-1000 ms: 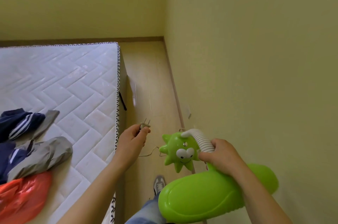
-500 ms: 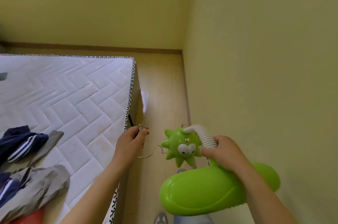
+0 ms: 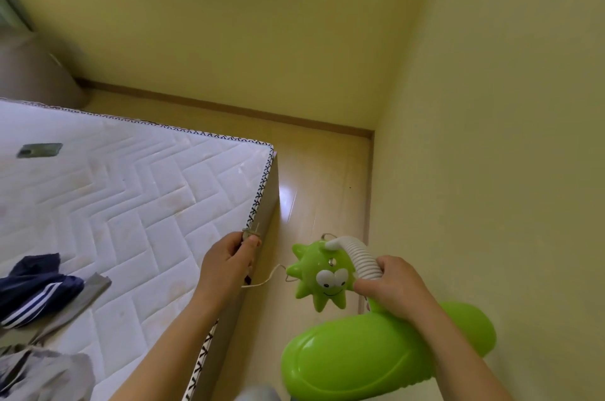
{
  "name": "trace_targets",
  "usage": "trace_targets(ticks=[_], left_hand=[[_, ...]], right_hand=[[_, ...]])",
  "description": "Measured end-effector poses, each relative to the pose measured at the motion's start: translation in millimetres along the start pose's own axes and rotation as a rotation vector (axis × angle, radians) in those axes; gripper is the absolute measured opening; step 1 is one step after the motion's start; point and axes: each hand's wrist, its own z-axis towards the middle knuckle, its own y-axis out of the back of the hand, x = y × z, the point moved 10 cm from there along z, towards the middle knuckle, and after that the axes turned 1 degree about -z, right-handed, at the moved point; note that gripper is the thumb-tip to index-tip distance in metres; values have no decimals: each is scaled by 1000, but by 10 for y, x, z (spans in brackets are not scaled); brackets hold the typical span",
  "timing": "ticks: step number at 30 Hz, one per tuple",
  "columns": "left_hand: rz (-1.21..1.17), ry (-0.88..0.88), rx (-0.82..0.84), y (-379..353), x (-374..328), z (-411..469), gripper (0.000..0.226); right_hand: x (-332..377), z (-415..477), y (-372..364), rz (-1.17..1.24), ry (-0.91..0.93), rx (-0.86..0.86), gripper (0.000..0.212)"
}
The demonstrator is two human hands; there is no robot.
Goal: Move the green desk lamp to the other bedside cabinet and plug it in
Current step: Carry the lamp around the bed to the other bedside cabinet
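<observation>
The green desk lamp [image 3: 360,361] is carried in the air at lower right, its wide base toward me and its star-shaped head with a cartoon face [image 3: 322,274] hanging in front. My right hand [image 3: 391,286] grips the white ribbed neck [image 3: 360,258] where it meets the base. My left hand [image 3: 229,261] pinches the lamp's plug [image 3: 250,232], prongs pointing up, beside the mattress edge. A thin cord [image 3: 265,279] loops from my left hand to the lamp head. No bedside cabinet is in view.
A bare white quilted mattress [image 3: 131,204] fills the left, with dark blue and grey clothes [image 3: 39,289] and a small dark flat item [image 3: 39,150] on it. A narrow wooden floor strip [image 3: 320,171] runs between bed and yellow wall [image 3: 491,138] toward the corner.
The view has lifted and swung right along the aisle, showing the bed's far corner and a window ledge. Both hands keep the same hold on plug and lamp.
</observation>
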Motion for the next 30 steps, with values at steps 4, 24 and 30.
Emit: trace_targets(ticks=[4, 24, 30], left_hand=[[-9, 29, -38, -71, -120, 436, 31], [-24, 46, 17, -561, -1012, 3616, 47], [-78, 26, -7, -671, -1334, 4390, 34]], right_hand=[[215, 580, 263, -45, 21, 4, 30], [1543, 3313, 1279, -40, -25, 45, 28], [1948, 3979, 1659, -29, 13, 23, 26]])
